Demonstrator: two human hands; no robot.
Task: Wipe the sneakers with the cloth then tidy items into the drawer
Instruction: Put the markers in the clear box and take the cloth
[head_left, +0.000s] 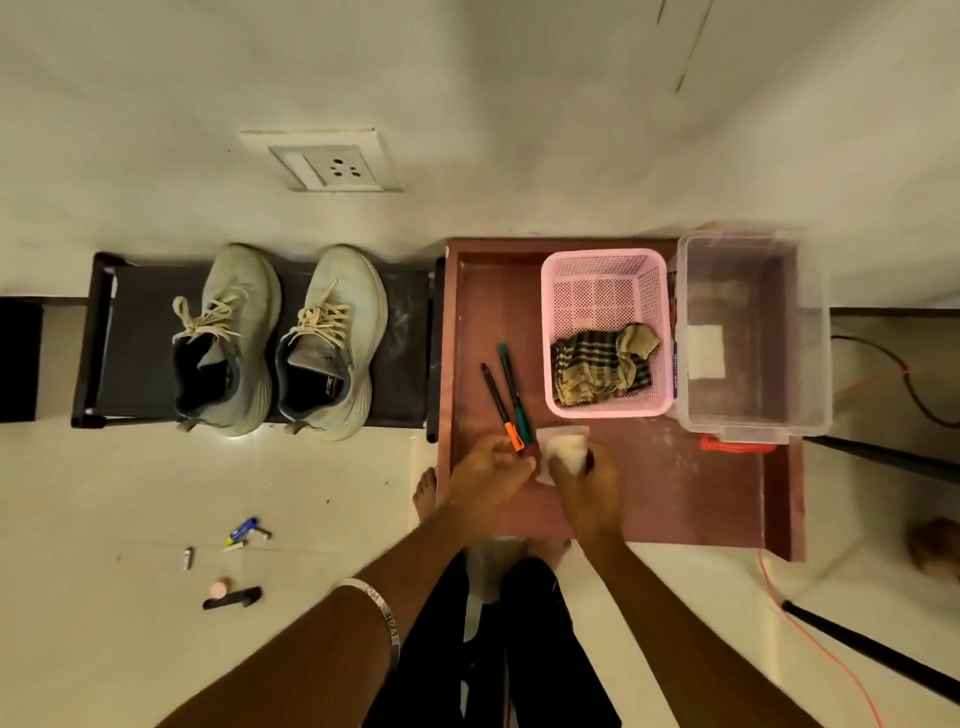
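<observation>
While the sneakers (275, 338) sit side by side on the low black rack (405, 312) by the wall, both hands are over in the open drawer (675, 493), so I read this as the tidy step, not the wipe. The checked cloth (602, 369) is already lying in the pink basket (602, 332) inside the drawer, just beside a clear plastic box (753, 338).

Left hand (491, 473): grip curled round the near ends of two pens (506, 395), one with an orange cap, one green, their far ends pointing toward the basket. Right hand (589, 480): grip closed on a small white object (563, 449), maybe a wad or a small container; I can't tell which.

Still loose on the floor, well apart from the drawer: a few small items (234, 561), including a blue-capped one and a dark stick.

My call: next move is to let go of the pens and the white object inside the drawer, then reach left and down for the floor items. Whether the shoes are fully clean I can't judge from here.
</observation>
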